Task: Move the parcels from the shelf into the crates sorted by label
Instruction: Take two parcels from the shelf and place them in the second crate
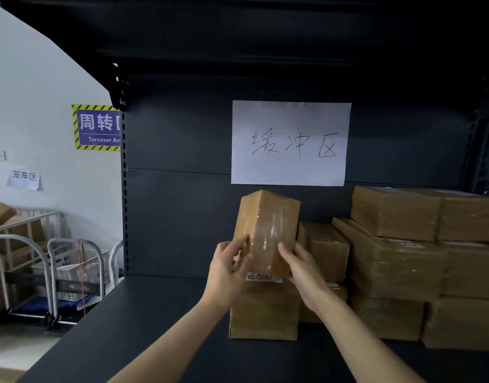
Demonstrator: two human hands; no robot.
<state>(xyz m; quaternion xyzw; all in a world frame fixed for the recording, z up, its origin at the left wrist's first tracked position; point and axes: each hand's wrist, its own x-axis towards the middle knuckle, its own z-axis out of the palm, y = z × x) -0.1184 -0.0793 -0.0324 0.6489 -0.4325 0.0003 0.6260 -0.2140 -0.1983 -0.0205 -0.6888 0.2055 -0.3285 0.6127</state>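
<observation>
A small brown taped parcel [268, 222] is tilted up on end above the dark shelf [144, 327]. My left hand [228, 268] grips its lower left side and my right hand [304, 272] grips its lower right side. Directly beneath it sits another brown parcel [264, 313] with a white label [262, 277] on its top edge. More brown parcels [398, 261] are stacked on the shelf to the right, up to three high. No crate shows clearly near the shelf.
A white paper sign [290, 143] with handwriting hangs on the shelf's back panel. The shelf's upper board [238, 37] overhangs. To the left, off the shelf, stand metal trolleys [44, 275] with a pale basket, and cardboard boxes [0, 214] behind.
</observation>
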